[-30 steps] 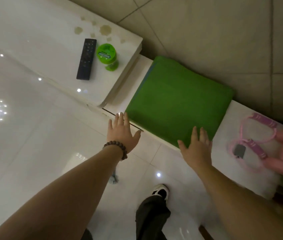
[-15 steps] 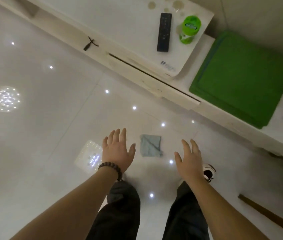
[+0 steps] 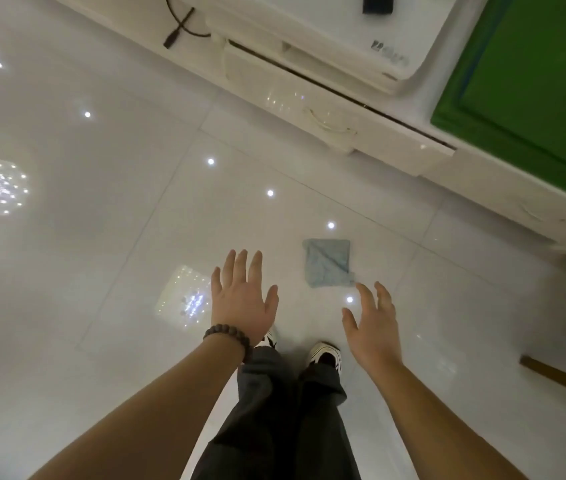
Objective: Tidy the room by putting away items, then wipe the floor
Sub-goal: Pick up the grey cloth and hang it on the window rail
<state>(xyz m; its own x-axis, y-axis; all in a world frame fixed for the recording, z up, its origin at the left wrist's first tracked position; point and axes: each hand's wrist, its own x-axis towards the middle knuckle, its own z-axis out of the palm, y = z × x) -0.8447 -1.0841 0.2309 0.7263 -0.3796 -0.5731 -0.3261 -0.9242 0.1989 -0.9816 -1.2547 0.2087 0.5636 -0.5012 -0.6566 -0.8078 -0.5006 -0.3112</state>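
Both hands are out over the floor with nothing in them, left hand [image 3: 241,299] flat with fingers spread, right hand [image 3: 373,320] loosely open, probably lining up a grab. The blue cloth [image 3: 328,262] sits just past the right fingertips: small, crumpled, maybe folded, hard to tell.

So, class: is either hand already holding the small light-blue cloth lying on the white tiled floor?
No: the light-blue cloth lies flat on the floor, with left hand and right hand open above it.
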